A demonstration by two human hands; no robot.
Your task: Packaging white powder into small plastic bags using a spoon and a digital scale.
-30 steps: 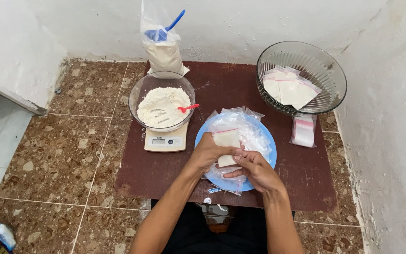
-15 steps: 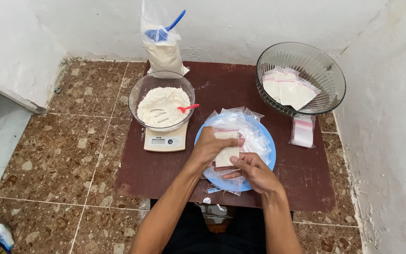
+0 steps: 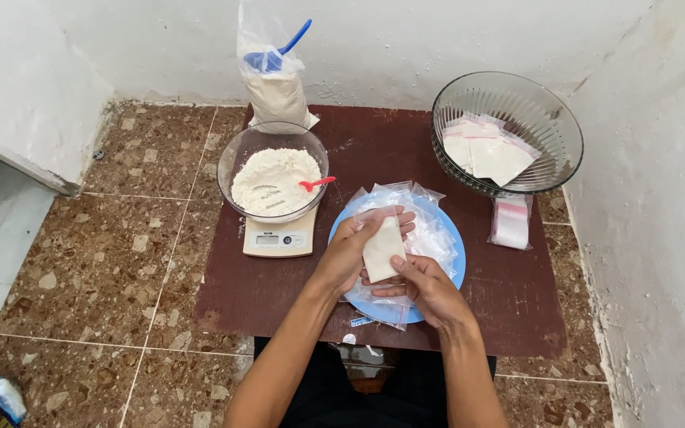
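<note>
I see my two hands meeting low over the board, both gripping one small filled pouch (image 3: 382,248) of white powder. My left hand (image 3: 356,250) cups it from the left with the fingers curled round its upper edge, and my right hand (image 3: 424,286) pinches its lower right side from below, thumb on the front face. The pouch stands tilted, roughly upright, between the two palms.

Directly beneath my hands lies a blue plate (image 3: 451,238), and on it, just beyond my fingertips, a loose heap of empty clear bags (image 3: 422,218). The plate rests on a dark brown board (image 3: 509,305) laid over the speckled tile floor (image 3: 120,238).

Just left of my left hand sits a small white kitchen scale (image 3: 279,238), and on it a glass bowl of flour (image 3: 267,186) with a red spoon (image 3: 316,184) leaning on its rim nearest my hands. To the right of my right hand, near the board's edge, lies a flat stack of clear bags with red strips (image 3: 510,222).

Farther out to the right stands a large ribbed glass bowl (image 3: 541,111) holding several filled pouches (image 3: 487,150). Farthest away, behind the flour bowl and against the white wall, stands a plastic sack of flour (image 3: 277,95) with a blue scoop (image 3: 279,54) poking from its top.
</note>
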